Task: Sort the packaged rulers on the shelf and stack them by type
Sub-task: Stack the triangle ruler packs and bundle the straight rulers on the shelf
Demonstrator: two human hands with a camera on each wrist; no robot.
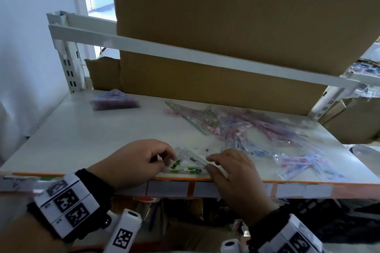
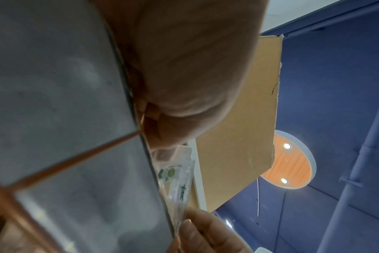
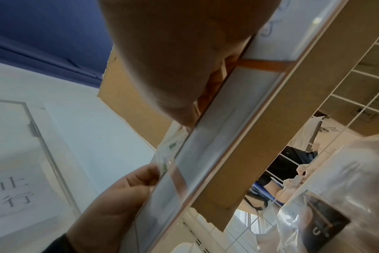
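While the big cardboard box [image 1: 236,26] fills the back of the white shelf [image 1: 72,129], a messy heap of pink and purple packaged rulers [image 1: 242,127] sprawls across the right half, and a small purple stack [image 1: 115,100] sits alone at the back left. Right at the shelf's orange front edge there's a clear packet with green-print rulers [image 1: 186,165], lying flat. The left hand [image 1: 135,162] pinches its left end with curled fingers, and the right hand [image 1: 232,168] has curled fingers gripping its right end.
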